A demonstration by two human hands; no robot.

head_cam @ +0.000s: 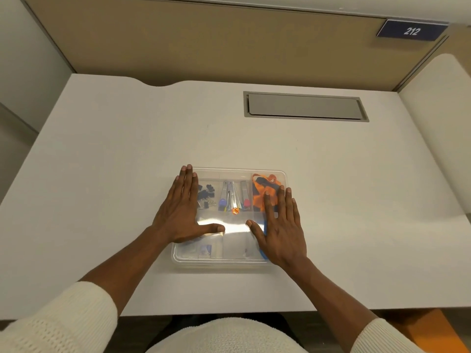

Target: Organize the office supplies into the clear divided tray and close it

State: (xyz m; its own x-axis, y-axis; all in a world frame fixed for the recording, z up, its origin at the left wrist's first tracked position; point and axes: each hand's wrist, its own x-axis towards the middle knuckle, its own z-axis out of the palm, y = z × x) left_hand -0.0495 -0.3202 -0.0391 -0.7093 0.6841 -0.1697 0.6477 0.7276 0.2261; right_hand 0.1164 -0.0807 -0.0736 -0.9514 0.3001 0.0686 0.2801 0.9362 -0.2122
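The clear divided tray (229,262) lies on the white desk with its clear lid on top. Through the lid I see black binder clips (206,193) at the back left, metal clips with coloured ends (233,197) in the middle, and an orange and dark lanyard (265,186) at the back right. Small items show dimly in the front compartments. My left hand (182,211) lies flat, fingers spread, on the lid's left side. My right hand (279,226) lies flat on the lid's right side, partly covering a blue item (262,253).
A grey cable hatch (304,107) is set into the desk at the back right. A tan partition with a "212" sign (411,30) stands behind the desk. The desk's front edge (229,310) runs just before my lap.
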